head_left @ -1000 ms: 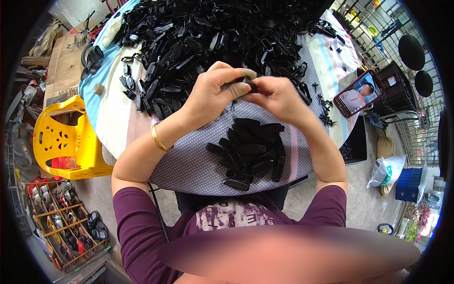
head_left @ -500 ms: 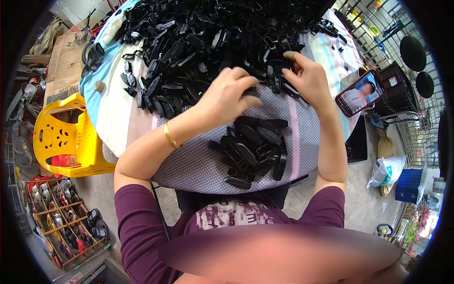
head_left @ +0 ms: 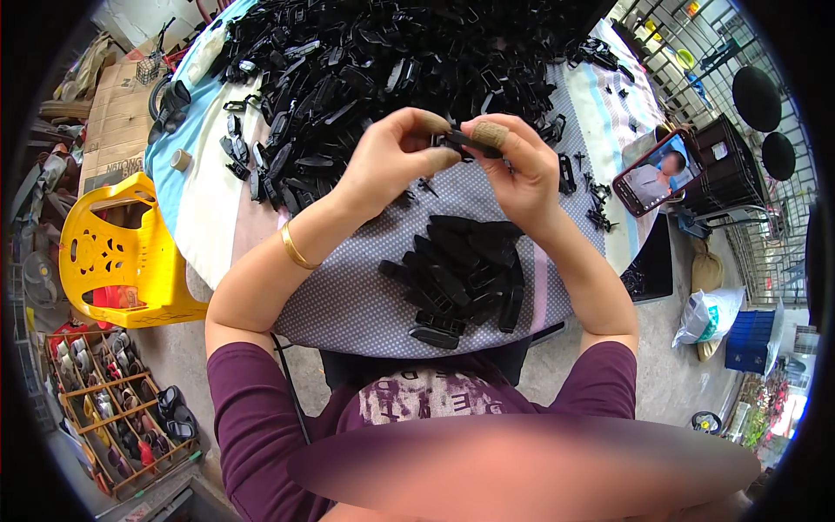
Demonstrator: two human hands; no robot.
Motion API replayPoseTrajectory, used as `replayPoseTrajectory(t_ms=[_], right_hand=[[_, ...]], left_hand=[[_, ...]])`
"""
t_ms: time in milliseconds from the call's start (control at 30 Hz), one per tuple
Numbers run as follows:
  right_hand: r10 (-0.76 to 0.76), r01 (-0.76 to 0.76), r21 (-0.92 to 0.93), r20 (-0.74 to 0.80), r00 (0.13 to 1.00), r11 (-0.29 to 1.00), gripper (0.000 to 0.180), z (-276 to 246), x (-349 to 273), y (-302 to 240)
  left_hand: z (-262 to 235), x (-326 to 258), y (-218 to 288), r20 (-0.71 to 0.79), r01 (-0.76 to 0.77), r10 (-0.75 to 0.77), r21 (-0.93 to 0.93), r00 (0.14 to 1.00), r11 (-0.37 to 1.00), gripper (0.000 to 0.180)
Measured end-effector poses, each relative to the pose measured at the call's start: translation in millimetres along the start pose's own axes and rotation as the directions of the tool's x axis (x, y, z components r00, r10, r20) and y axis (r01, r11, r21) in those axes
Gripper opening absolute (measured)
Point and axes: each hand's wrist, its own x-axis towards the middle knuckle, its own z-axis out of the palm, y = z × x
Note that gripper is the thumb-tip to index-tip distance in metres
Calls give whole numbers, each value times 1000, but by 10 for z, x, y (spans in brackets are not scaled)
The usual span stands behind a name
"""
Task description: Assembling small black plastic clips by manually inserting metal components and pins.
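Note:
Above the patterned tablecloth [head_left: 339, 296], my left hand [head_left: 391, 163] and my right hand [head_left: 520, 170] meet fingertip to fingertip. Between them is a small, dark, elongated black plastic part [head_left: 478, 148], pinched from both sides. Whether it is one piece or two joined pieces I cannot tell. Brownish coverings wrap several fingertips. Just below the hands lies a small pile of longer black plastic parts [head_left: 461, 270], close to the table's near edge. Beyond the hands a great heap of similar black parts [head_left: 348, 70] covers the far side.
On the right of the table a phone [head_left: 657, 174] leans with its screen lit. Tiny black pieces [head_left: 598, 204] lie near it. A yellow plastic chair [head_left: 126, 252] stands at the left, above a shoe rack [head_left: 122, 409]. A small beige cup-like object [head_left: 180, 160] sits on the left edge.
Both hands have come together from the heap's near edge, the right one moving left and slightly down. A black part now shows between their fingertips. More small pieces are uncovered at the right.

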Motion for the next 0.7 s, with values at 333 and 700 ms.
replayPoseTrajectory(t_ms=[333,700], right_hand=[[243,-241,142,2,970,960,30,34,-44,-122],[110,-110,-59,-7,994,992,24,-3,-10,-142]], left_hand=[[-40,20,-83,-52,-118,109,-230,993,966,36],[-30,-4,-121,-58,-123,114,-167,992,978,37]])
